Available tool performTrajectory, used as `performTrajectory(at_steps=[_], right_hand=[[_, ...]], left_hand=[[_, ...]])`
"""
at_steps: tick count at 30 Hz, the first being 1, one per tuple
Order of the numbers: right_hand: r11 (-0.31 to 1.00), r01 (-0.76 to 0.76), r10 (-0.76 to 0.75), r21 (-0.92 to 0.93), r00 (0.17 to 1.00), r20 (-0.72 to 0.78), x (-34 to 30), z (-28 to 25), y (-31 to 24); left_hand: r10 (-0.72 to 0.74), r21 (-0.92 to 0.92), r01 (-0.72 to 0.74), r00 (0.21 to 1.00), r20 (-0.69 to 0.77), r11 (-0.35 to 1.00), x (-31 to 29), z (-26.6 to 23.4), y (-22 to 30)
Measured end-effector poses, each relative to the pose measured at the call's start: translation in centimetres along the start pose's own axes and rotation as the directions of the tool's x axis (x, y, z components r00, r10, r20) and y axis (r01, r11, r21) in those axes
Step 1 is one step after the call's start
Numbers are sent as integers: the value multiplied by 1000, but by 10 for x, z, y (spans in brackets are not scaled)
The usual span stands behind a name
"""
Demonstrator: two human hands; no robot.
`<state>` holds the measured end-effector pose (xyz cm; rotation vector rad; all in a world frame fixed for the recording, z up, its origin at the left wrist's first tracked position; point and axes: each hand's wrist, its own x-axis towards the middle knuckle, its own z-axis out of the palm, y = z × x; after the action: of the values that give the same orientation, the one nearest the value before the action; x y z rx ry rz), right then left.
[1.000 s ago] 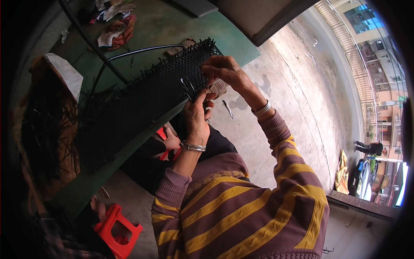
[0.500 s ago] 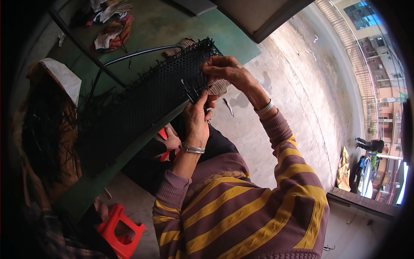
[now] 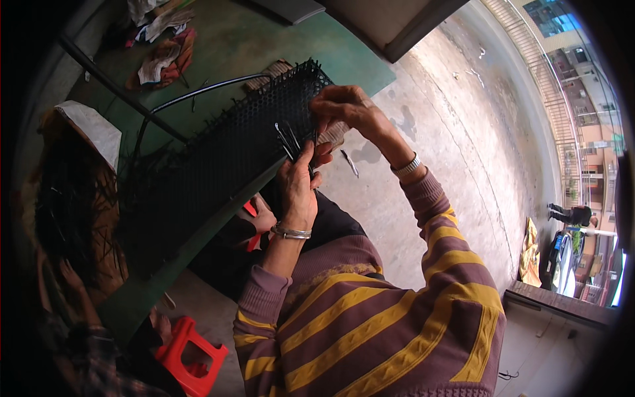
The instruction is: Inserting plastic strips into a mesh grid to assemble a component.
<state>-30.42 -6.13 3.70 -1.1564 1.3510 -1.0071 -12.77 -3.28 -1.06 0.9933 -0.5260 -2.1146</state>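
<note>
Right now your left hand [image 3: 299, 188] pinches a few thin black strips [image 3: 289, 140] against the near edge of the black woven mesh panel [image 3: 218, 169]. Your right hand [image 3: 345, 108] closes its grip on that same edge, just beside them. Below the panel stands a red plastic stool [image 3: 190, 354].

Bare concrete floor [image 3: 450, 132] lies open right of the hands; the black woven mesh panel [image 3: 218, 165] blocks their left.

Black mesh panel [image 3: 218, 165], purple/yellow striped sleeves [image 3: 370, 317], red stool [image 3: 188, 354], green floor [image 3: 264, 46].
</note>
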Motion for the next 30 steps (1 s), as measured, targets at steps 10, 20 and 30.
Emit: performTrajectory(at_steps=[10,20,30], right_hand=[[762,344,-604,-549,684,-409,35,-12,-1],[606,269,-694,-748,638,-332,51,-14,11],[585,243,-653,-774,707,-272,58,-22,4]], left_hand=[[-81,-56,80,996,-26,995,13,-6,-14],[-111,-99,106,993,-45,989,16,-8,-16],[-139,-122,131,988,-62,984,14,-7,-15]])
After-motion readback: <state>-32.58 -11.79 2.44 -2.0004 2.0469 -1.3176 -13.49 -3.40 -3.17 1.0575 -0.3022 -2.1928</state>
